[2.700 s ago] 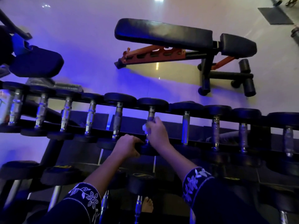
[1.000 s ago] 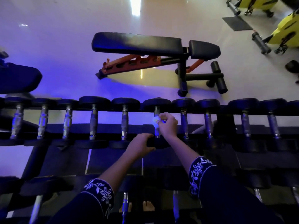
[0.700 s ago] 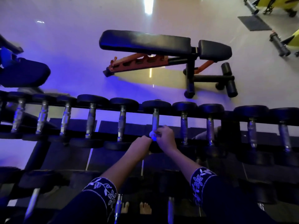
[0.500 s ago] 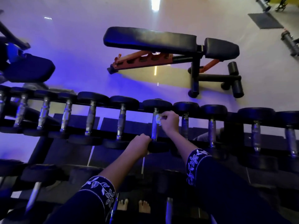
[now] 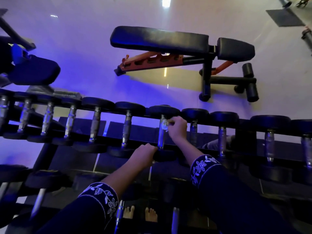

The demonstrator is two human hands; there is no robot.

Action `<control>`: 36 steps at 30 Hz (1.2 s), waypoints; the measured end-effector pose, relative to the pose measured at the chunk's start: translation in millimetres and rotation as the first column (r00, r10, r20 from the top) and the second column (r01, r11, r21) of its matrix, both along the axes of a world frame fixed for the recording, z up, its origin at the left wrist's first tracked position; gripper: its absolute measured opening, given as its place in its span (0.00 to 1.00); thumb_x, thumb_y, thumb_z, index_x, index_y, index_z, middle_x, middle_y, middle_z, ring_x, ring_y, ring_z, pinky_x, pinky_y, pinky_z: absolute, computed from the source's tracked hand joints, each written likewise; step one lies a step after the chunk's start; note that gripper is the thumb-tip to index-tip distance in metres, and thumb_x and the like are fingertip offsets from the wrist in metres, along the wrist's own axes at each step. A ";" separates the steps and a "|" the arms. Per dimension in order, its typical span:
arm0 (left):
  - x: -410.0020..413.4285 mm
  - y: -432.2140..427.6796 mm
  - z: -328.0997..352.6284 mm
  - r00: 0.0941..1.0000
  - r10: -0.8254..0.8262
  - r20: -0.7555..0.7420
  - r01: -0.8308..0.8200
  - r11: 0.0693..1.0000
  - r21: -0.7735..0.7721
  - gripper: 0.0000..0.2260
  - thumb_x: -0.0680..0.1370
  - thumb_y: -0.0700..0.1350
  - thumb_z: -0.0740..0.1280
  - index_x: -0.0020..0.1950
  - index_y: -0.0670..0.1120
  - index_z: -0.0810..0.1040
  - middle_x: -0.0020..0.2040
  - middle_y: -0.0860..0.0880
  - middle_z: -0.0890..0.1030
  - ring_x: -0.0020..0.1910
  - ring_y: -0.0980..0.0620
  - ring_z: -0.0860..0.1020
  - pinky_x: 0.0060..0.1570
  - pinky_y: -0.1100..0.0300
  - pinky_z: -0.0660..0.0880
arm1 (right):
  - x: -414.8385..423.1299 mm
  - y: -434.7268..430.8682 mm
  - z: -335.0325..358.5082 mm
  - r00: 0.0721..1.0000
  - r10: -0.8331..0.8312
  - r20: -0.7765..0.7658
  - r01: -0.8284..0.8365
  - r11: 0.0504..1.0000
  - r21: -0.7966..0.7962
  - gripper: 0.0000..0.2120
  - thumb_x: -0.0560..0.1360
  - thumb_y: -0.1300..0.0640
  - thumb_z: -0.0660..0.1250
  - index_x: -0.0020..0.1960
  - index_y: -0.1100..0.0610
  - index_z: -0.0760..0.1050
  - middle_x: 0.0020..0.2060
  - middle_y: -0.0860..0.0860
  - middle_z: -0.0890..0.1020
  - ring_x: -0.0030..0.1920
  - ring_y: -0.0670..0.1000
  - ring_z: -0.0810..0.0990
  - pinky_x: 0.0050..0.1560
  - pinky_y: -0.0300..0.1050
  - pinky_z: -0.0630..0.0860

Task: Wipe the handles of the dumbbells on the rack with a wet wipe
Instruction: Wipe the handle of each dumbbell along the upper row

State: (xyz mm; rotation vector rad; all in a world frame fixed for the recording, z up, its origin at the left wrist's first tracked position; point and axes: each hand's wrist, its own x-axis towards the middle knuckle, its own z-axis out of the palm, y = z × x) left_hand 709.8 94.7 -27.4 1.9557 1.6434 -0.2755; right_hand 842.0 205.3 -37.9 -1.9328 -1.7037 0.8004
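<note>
The left sleeve (image 5: 91, 211) and right sleeve (image 5: 233, 196) are dark, long and loose. Each ends in a cuff band of white embroidered flowers and leafy stems. The forearms, left hand (image 5: 145, 155), right hand (image 5: 177, 128) and feet (image 5: 150, 215) are bare.

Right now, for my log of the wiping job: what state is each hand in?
Left hand: grips the dumbbell by its near head.
Right hand: pinches the wet wipe against that dumbbell's handle.
</note>
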 end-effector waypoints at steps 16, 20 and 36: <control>-7.6 4.2 -2.1 0.997 -0.074 0.002 0.074 0.997 -0.007 0.18 0.75 0.45 0.69 0.65 0.49 0.74 0.58 0.45 0.79 0.57 0.41 0.77 0.55 0.48 0.76 | -10.3 -32.5 -1.9 0.949 -0.191 -0.252 0.183 0.982 -0.054 0.06 0.67 0.68 0.71 0.41 0.62 0.84 0.38 0.56 0.85 0.38 0.52 0.82 0.42 0.36 0.77; -8.3 3.8 -1.0 0.998 -0.066 0.009 0.066 0.998 0.001 0.18 0.75 0.46 0.69 0.65 0.50 0.75 0.58 0.46 0.79 0.56 0.42 0.78 0.54 0.48 0.77 | -20.1 -9.6 9.7 0.934 -0.253 -0.251 0.241 0.968 -0.076 0.06 0.69 0.68 0.71 0.44 0.63 0.83 0.40 0.56 0.84 0.36 0.49 0.77 0.29 0.21 0.64; -9.4 2.6 3.1 0.999 -0.039 0.025 0.039 0.999 -0.001 0.20 0.74 0.47 0.70 0.66 0.49 0.75 0.56 0.46 0.81 0.56 0.43 0.78 0.55 0.48 0.77 | -10.6 -8.6 -7.1 0.920 -0.314 -0.235 0.271 0.942 -0.200 0.06 0.69 0.69 0.67 0.34 0.63 0.80 0.31 0.54 0.80 0.33 0.51 0.78 0.33 0.33 0.76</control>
